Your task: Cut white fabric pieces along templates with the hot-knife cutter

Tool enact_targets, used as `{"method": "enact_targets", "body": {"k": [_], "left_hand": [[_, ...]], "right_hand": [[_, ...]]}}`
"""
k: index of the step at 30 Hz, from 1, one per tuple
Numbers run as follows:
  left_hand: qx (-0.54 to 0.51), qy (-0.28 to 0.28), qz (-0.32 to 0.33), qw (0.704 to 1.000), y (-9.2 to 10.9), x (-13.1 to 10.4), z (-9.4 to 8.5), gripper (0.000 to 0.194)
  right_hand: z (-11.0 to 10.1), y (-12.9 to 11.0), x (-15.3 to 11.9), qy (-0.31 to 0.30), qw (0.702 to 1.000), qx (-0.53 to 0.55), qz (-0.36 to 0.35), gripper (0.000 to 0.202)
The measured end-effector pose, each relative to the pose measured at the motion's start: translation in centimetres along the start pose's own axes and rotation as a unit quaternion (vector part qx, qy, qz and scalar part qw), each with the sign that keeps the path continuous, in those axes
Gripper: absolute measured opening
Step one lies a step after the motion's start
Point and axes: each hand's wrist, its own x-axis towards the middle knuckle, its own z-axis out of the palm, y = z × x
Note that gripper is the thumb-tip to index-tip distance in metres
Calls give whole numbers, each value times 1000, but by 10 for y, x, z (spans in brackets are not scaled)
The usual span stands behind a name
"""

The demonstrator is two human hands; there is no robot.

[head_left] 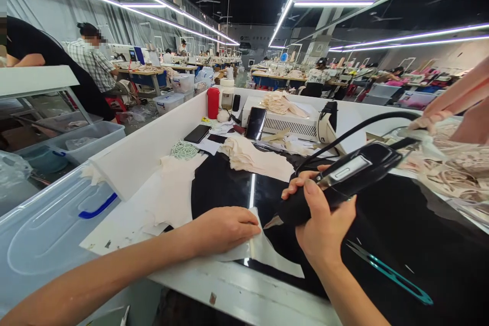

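Fabric piece [263, 249], pale, lies on the black glossy worktop [401, 234], pinned flat under the left hand [225, 228]. Just beside it, the right hand [321, 214] is wrapped tight around a black corded cutter [344, 175]. Teal snips [389, 272] rest nearby on the worktop.

glossy black worktop [401, 234], matt cream cloth piece [267, 252]

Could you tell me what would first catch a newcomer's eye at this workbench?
Front and centre, the right hand grips a black corded handheld tool, its tip at a pale fabric piece that the left hand presses flat on the glossy black work surface. A red bottle stands at the bench's far end.
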Motion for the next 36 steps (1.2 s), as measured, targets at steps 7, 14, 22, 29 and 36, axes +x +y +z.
{"method": "enact_targets", "body": {"k": [7,14,22,29,36], "left_hand": [[8,-10,-5,1000,0,0,1,25],[20,-9,-4,1000,0,0,2,22],[31,-8,-2,999,-1,-4,2,23],[26,-8,0,1000,-2,-4,3,23],[45,6,24,999,-2,-2,-2,23]], "right_hand": [[2,-1,0,-11,1000,5,-4,42],[1,2,-3,-17,1000,-14,-18,37],[0,-9,-2,10,1000,-2,-15,42],[-4,-4,-8,-11,1000,-23,-15,37],[-4,-18,-5,18,1000,-9,5,42]]}}
